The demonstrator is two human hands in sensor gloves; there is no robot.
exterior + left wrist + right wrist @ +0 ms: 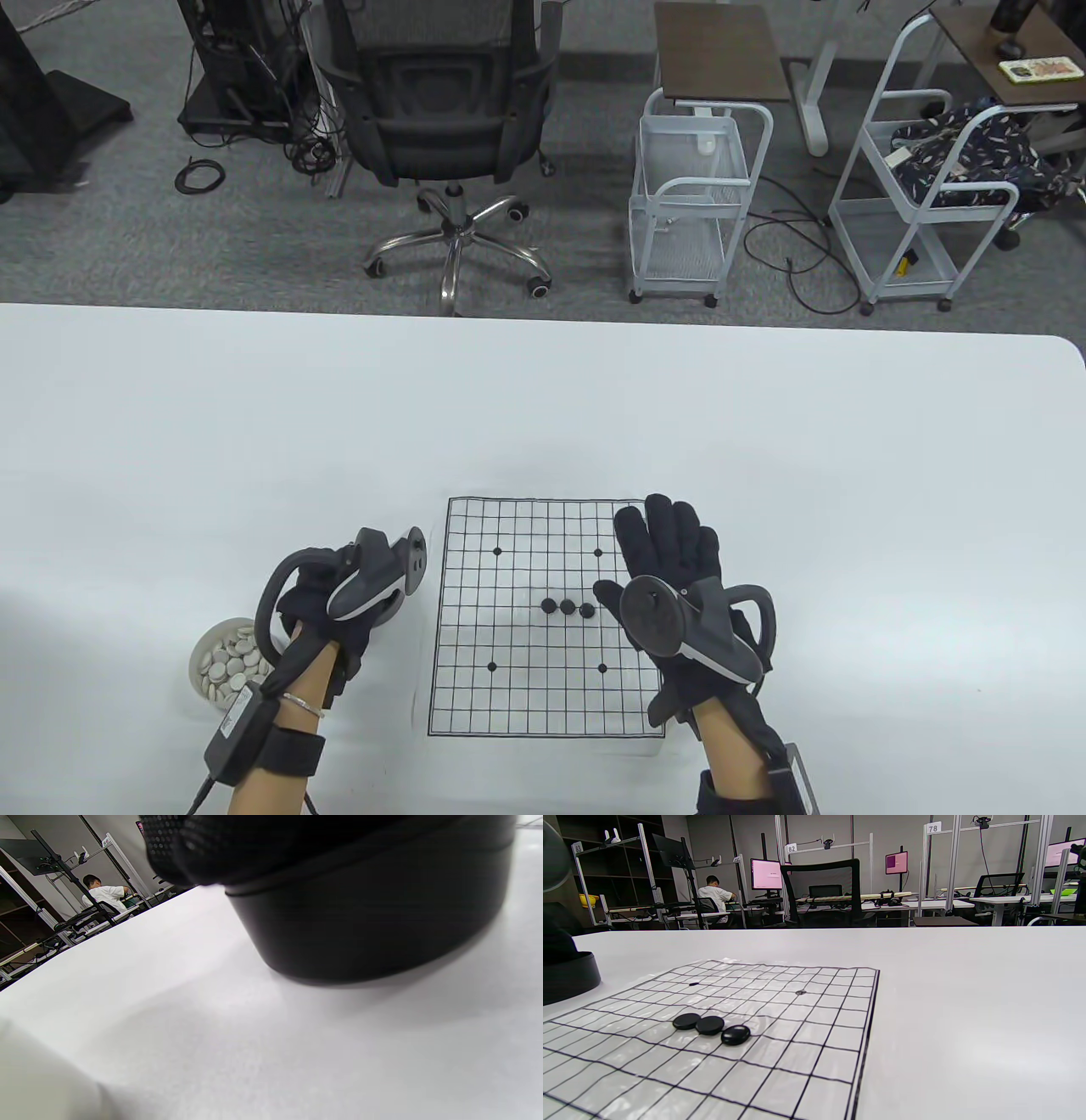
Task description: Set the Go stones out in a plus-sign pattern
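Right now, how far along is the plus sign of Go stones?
Done: three black stones sit in a touching horizontal row at the middle of the grid board. In hand: the left hand is at a black bowl; whether it holds a stone is hidden. The right hand lies flat, fingers spread. Left: the vertical arm, no stones above or below the row.

A shared lab or data-collection office: rows of white desks with glowing pink monitors, aluminium-frame stations carrying numbered tags 78 and 82, a black mesh swivel chair, and white wire trolleys on grey carpet.
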